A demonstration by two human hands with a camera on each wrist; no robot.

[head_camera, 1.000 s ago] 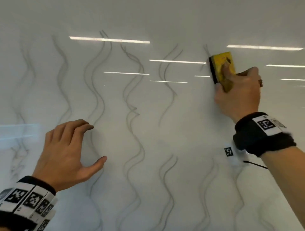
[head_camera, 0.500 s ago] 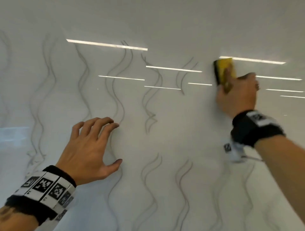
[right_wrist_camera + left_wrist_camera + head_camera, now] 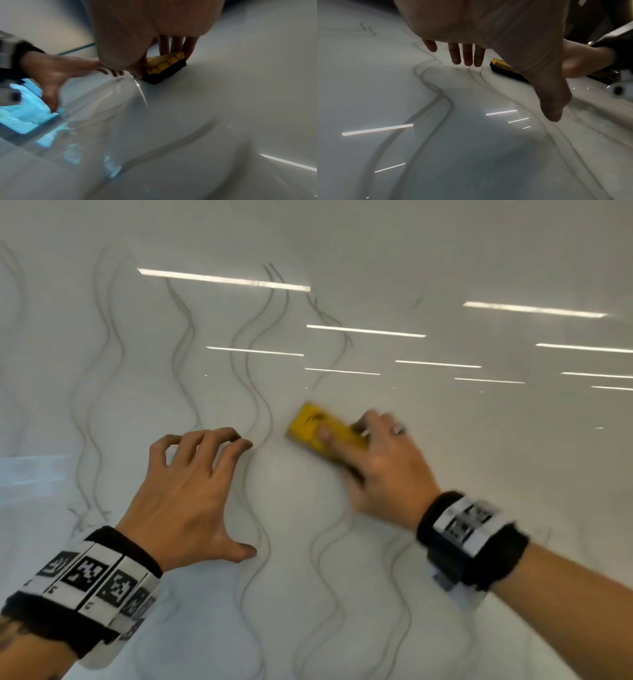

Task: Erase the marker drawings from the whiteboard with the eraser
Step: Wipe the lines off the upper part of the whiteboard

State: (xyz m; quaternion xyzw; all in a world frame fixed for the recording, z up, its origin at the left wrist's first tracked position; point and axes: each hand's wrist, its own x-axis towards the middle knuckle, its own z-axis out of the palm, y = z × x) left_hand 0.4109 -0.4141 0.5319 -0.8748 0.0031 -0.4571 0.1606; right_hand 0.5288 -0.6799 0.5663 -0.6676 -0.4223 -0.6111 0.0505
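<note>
The whiteboard point(image 3: 479, 474) fills the head view and carries several grey wavy marker lines point(image 3: 253, 392) across its left and middle. My right hand point(image 3: 380, 460) grips a yellow eraser point(image 3: 318, 428) with a black felt base and presses it flat on the board at mid-height, blurred by motion. In the right wrist view the eraser point(image 3: 164, 66) sits under my fingers, felt side down. My left hand point(image 3: 191, 491) rests on the board just left of the eraser, fingers bent with their tips touching the surface, holding nothing. The left wrist view shows those fingertips point(image 3: 467, 56) over wavy lines.
The board to the right of the eraser looks wiped, with only faint smudges. Ceiling lights reflect as bright strips point(image 3: 222, 279) on the glossy surface. A pale blue window reflection point(image 3: 30, 470) lies at the left edge. More wavy lines point(image 3: 329, 594) run below the hands.
My right hand has swept the eraser down and leftward from the upper right of the board to mid-height beside my left hand. The lines it crossed are gone. The view shifted.
</note>
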